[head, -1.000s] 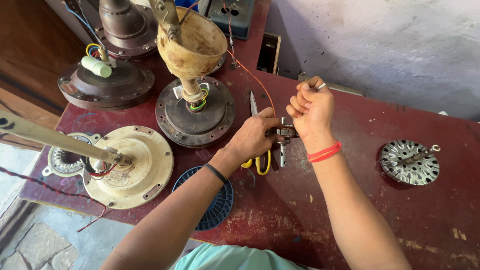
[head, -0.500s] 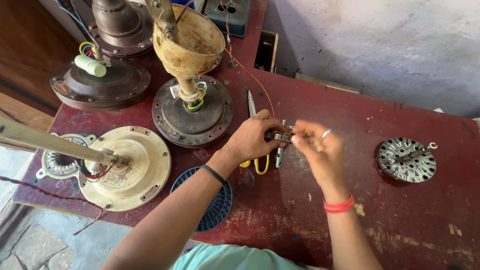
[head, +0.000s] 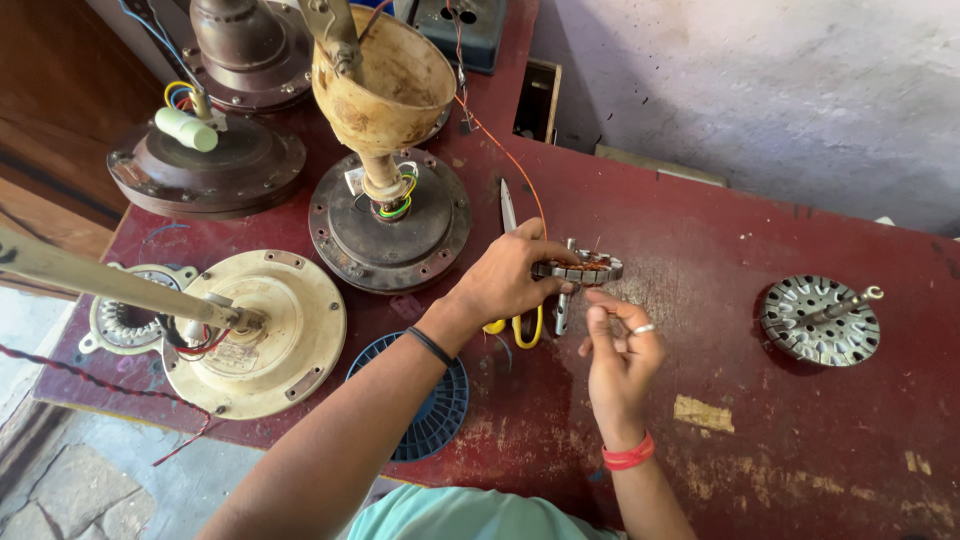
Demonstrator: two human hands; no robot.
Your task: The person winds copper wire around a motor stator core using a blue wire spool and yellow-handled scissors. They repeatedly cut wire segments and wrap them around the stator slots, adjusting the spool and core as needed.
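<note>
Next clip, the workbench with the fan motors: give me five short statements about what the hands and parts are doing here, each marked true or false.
1. The left hand grips a small wound stator above the table. True.
2. The right hand rests flat on the table. False: it is raised just below the stator, fingers pinched.
3. Yellow-handled scissors lie under the left hand. True.
4. The round perforated rotor lies at the right, untouched. True.
5. The blue round grille sits on top of the cream motor housing. False: it lies on the table beside it.

Bright daylight, sharp, perhaps slightly distorted.
</note>
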